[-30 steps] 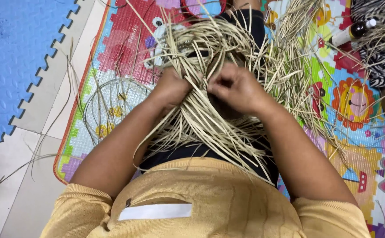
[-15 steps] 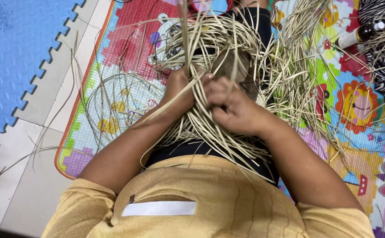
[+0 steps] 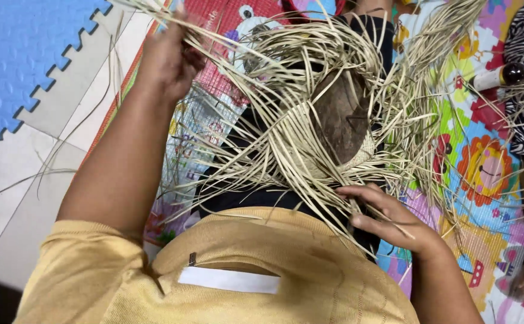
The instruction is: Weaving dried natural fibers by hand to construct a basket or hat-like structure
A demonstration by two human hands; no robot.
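Left hand: your left hand is pinching a bundle of straw strands, lifting them up-left.
Right hand: your right hand is pressing loosely curled fingers against the half-woven straw piece.
Piece: it is lying on your lap, above the colourful mat.

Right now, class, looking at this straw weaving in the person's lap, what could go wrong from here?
The left hand pulls a bundle of straw strands up and away; thin strands could snap or slip loose from the woven piece. The right hand pins only one edge, so the weave may loosen. Loose ends spread towards the bottle and could snag it.
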